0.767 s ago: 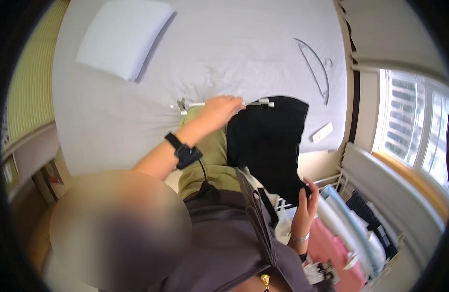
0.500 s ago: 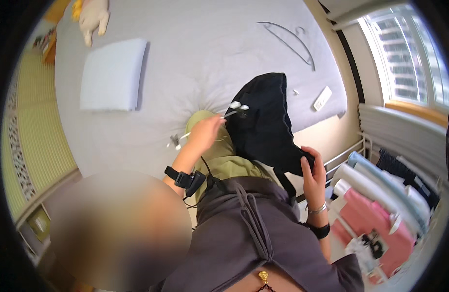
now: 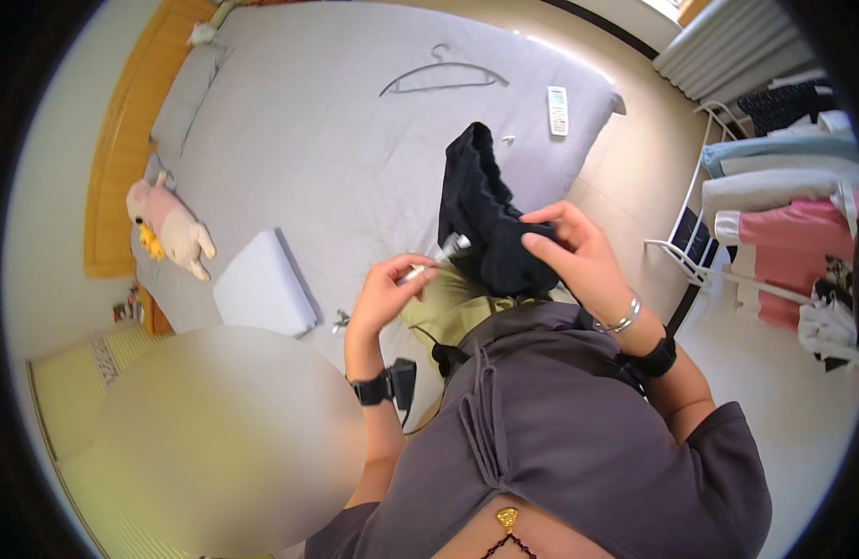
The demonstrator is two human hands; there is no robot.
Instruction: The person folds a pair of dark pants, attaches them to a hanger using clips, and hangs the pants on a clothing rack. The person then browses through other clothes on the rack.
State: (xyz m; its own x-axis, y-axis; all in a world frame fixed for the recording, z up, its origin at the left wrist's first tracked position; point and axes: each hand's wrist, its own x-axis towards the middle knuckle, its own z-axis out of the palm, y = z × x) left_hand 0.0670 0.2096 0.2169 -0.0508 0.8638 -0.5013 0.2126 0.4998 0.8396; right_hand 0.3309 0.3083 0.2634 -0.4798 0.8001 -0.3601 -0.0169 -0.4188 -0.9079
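A black cloth garment [image 3: 466,186] with a gathered edge drapes over my lap and onto the bed; its exact kind cannot be made out. My right hand [image 3: 578,247] is closed on its right side, thumb and fingers pinching the bunched fabric. In my left hand [image 3: 392,289] is a slim clip hanger [image 3: 454,246], a pale bar with a clip near each end. One clip is beside the garment's left edge, and whether it grips the cloth cannot be told. The other clip [image 3: 341,321] shows left of my wrist.
On the grey bed [image 3: 308,121] lie a grey hanger [image 3: 443,78], a white remote control [image 3: 559,111], a small white piece [image 3: 508,139], a pale blue pillow [image 3: 262,284] and a plush toy [image 3: 173,224]. To the right stands a white rack [image 3: 681,256] with hanging clothes [image 3: 788,238].
My view has turned to the right. The garment is now more bunched and closer to my body, its lower right part raised in my right hand. Both hands still hold what they held.
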